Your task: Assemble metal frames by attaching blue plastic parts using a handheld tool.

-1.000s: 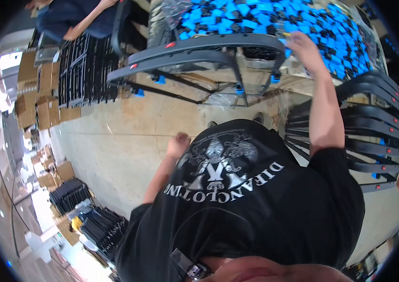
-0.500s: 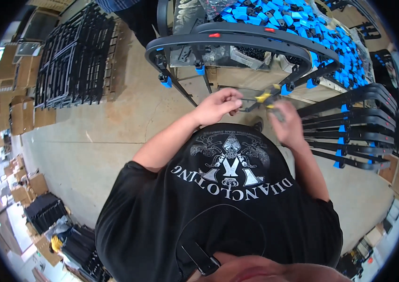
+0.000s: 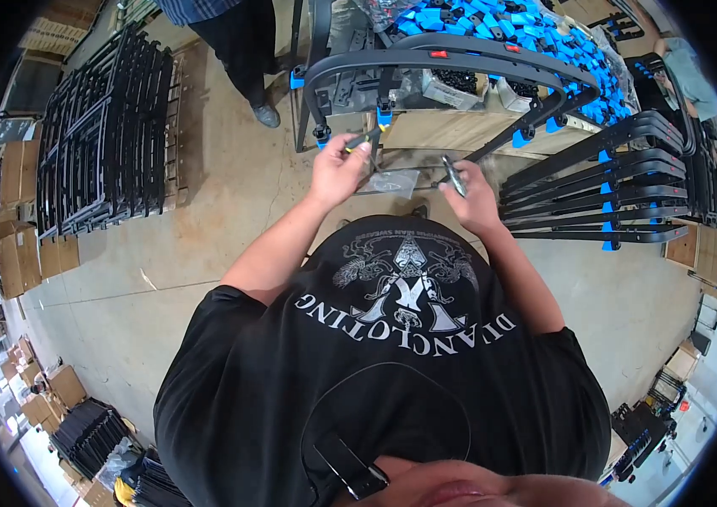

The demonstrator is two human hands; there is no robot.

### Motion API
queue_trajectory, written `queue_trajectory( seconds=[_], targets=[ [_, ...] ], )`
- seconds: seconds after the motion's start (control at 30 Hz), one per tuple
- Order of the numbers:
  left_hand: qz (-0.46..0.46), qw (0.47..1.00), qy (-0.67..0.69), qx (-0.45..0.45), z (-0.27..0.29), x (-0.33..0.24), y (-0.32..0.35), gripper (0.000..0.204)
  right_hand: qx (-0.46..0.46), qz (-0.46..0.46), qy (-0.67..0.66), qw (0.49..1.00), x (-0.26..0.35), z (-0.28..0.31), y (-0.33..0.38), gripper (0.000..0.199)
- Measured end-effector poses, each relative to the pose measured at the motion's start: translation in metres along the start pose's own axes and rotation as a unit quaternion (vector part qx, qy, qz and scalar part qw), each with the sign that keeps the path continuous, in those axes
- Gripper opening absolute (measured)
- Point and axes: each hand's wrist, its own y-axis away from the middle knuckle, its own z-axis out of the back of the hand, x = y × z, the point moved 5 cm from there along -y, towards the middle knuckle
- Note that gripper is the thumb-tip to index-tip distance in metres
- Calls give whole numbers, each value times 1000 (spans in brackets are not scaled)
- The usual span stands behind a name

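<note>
My left hand (image 3: 337, 176) is closed round a black-and-yellow hand tool (image 3: 366, 139), whose exact kind I cannot make out. The tool's yellow end is beside a blue fitting (image 3: 385, 116) on a black tubular frame (image 3: 451, 57); whether they touch is unclear. To the right, my right hand (image 3: 474, 203) grips a slim grey metallic tool (image 3: 454, 176), pointing up and away from me. The frame has a curved top rail with red inserts and blue fittings on its legs. A clear plastic bag (image 3: 393, 182) lies below and between my hands.
Blue plastic pieces (image 3: 494, 25) are heaped on the bench (image 3: 434, 131) ahead. Several black frames (image 3: 603, 190) are stacked at my right. More black metal frames (image 3: 105, 135) stand on a pallet at left. Another person's dark-trousered legs (image 3: 244, 59) are at far left of the bench.
My hands have moved apart. My left hand has moved left and away from me and now holds the black-and-yellow tool, which was between my hands before. My right hand has shifted left.
</note>
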Motion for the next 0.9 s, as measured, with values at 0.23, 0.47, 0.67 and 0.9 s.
queue_trajectory(
  seconds=[0.23, 0.47, 0.67, 0.9],
  targets=[
    [111, 975, 130, -145, 2, 46, -44, 18, 78, -131, 6, 988, -40, -11, 16, 50],
    [184, 927, 137, -297, -13, 79, -88, 27, 178, -37, -56, 982, -51, -16, -13, 51],
    [138, 923, 133, -335, -21, 72, -97, 43, 203, -65, -78, 974, -81, 1, -26, 48],
    [120, 904, 137, -388, -25, 63, -96, 41, 244, -105, -46, 963, -115, 15, -39, 45]
  ],
)
